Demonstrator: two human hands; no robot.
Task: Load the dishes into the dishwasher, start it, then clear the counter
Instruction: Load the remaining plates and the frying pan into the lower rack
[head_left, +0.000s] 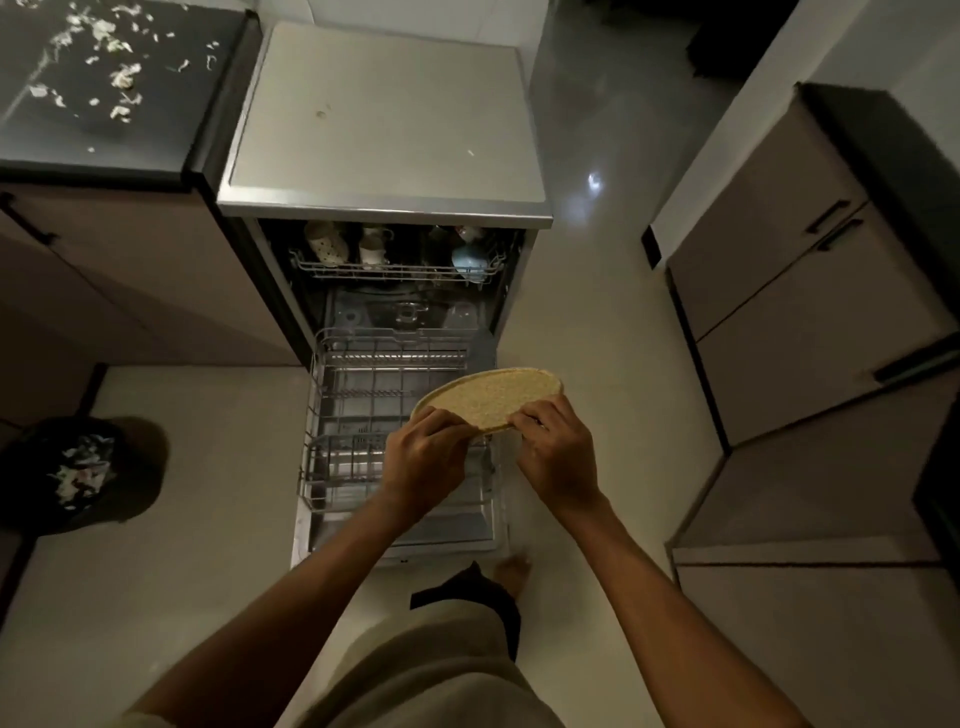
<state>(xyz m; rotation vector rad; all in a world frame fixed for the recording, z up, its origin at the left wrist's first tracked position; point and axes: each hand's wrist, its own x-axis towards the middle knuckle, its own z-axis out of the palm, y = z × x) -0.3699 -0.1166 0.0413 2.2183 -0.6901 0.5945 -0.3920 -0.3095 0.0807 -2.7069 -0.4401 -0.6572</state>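
Dishwasher (384, 202) stands at the upper middle of the frame with its door dropped open and both racks showing. Its lower rack (363, 415) is pulled out over the door at the centre of the frame, and its wire tines look bare where they can be seen. Just above and to the right of that rack, both hands hold a speckled tan plate (493, 397), tilted slightly with its far rim raised. Left hand (423, 467) pinches the plate's near left edge, fingers curled over the rim; right hand (558, 449) grips the near right edge the same way (the thumbs are hidden under the fingers). Further up, the upper rack (395, 270) carries several cups and a pale blue bowl (470, 257). At the upper left of the frame a dark counter (156, 124) is strewn with pale scraps (124, 78). A dark round bin (78, 475) sits on the floor at the left edge, and cabinets (810, 291) line the right side.
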